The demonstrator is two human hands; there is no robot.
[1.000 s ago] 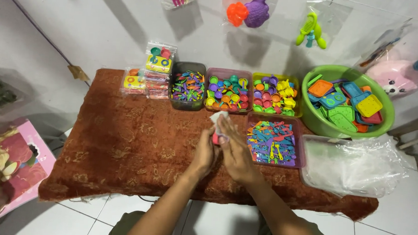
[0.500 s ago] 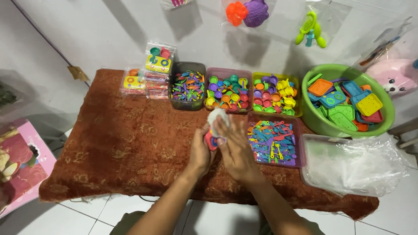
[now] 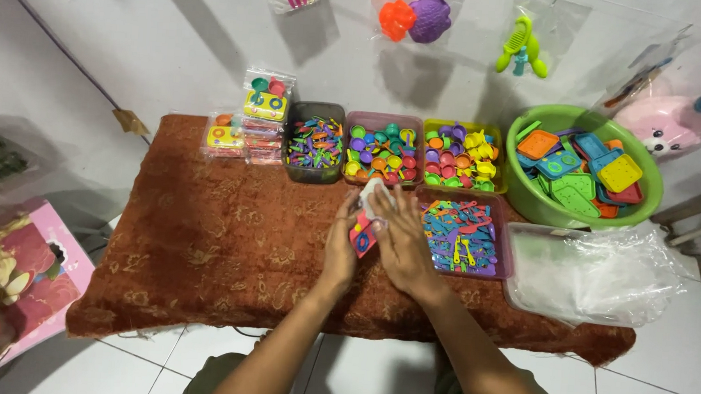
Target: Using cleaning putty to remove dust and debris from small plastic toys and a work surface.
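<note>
Red toy tray [image 3: 362,235], packed in a small clear bag [image 3: 373,197], is held up between both hands just above the brown patterned cloth [image 3: 200,236] on the table. It's gripped from the left side by the left hand [image 3: 341,244], fingers curled around its edge, while the right hand [image 3: 401,243] is laid flat against the other side, fingers pressed together and stretched out along the bag. Just right of the hands a pink tub of tiny coloured utensils [image 3: 460,233] is seen, and behind them a row of three tubs [image 3: 395,152] filled with little cups and bits. A stack of finished packets [image 3: 248,128] is parked at the far left, a green basin of toy trays [image 3: 587,168] at the far right, and a heap of empty clear bags [image 3: 592,276] is spread beside the pink tub.
</note>
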